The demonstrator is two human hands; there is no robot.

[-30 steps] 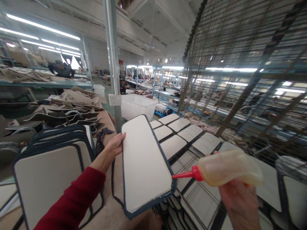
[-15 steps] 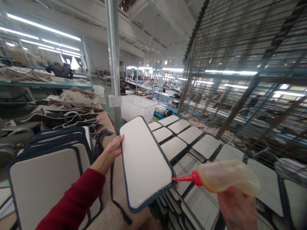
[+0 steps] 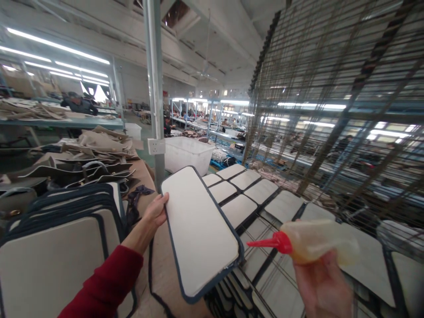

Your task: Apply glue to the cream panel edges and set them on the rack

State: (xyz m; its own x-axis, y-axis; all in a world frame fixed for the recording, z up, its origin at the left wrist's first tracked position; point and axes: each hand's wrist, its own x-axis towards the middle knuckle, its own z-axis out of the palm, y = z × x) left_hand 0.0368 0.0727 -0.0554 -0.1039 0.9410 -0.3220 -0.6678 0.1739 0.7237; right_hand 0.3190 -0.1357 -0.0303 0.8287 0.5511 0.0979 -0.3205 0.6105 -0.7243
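Observation:
My left hand (image 3: 157, 211) grips the left edge of a cream panel with a dark blue border (image 3: 202, 234), which is held tilted in front of me. The fingers behind it are hidden. In my right hand (image 3: 323, 278) is a translucent squeeze bottle (image 3: 318, 240) with a red nozzle and yellowish liquid inside, lying nearly level. Its red tip points left, a short gap away from the panel's lower right corner. A wet-looking, glossy streak shows along that lower border.
Several like panels lie in rows on a wire rack (image 3: 245, 207) to the right, below raised wire racks (image 3: 331, 88). A stack of bordered panels (image 3: 49, 256) leans at left. Beyond stand a post (image 3: 155, 88) and a white bin (image 3: 188, 154). A person (image 3: 77, 104) sits far left.
The bottle's red tip has drawn back to the right, off the panel's corner, and the bottle sits more level. The panel stays in my left hand; the view has shifted slightly.

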